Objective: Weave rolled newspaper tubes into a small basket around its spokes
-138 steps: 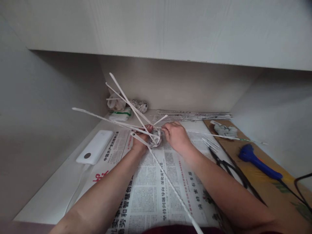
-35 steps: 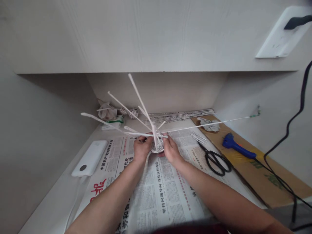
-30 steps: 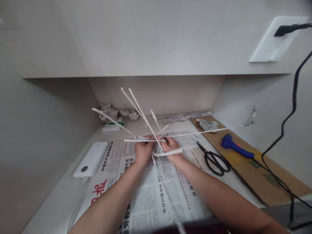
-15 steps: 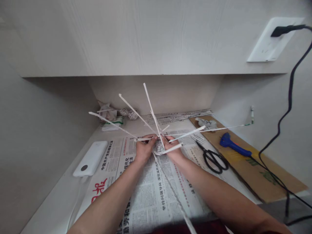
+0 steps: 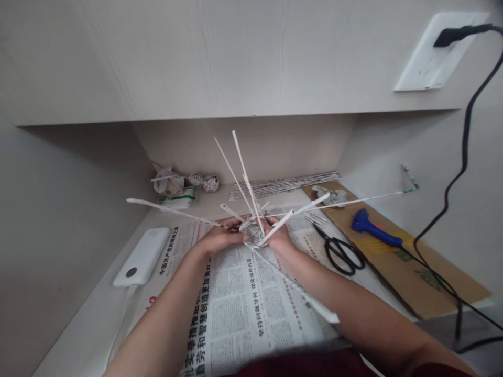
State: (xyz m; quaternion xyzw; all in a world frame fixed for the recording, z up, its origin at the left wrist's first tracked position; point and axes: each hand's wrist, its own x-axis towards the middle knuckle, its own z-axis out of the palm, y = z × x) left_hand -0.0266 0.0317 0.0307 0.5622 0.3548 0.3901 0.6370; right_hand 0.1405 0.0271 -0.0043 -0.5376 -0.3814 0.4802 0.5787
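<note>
Between my hands is a small round woven paper basket (image 5: 254, 234), made of rolled paper tubes, with several long white tubes sticking out of it. My left hand (image 5: 220, 239) holds its left side, thumb at the rim and the other fingers partly hidden behind. On the right side, my right hand (image 5: 278, 235) grips the weave, its fingertips partly covered by the tubes. One paper tube (image 5: 293, 283) slants down toward my right forearm. A longer thin strip (image 5: 365, 200) stretches off to the right, its tip bent and greenish.
Newspaper (image 5: 231, 314) covers the worktop. Black scissors (image 5: 341, 254) and a blue glue gun (image 5: 375, 230) lie right, the latter on cardboard (image 5: 396, 262). A white power bank (image 5: 143, 256) sits left. Paper tubes (image 5: 283, 184) lie behind, under an overhanging panel (image 5: 236, 63).
The basket has turned in my hands: the tube pointing toward me now slants further right, and other tubes have swung round. My left hand has shifted left and spread along the side.
</note>
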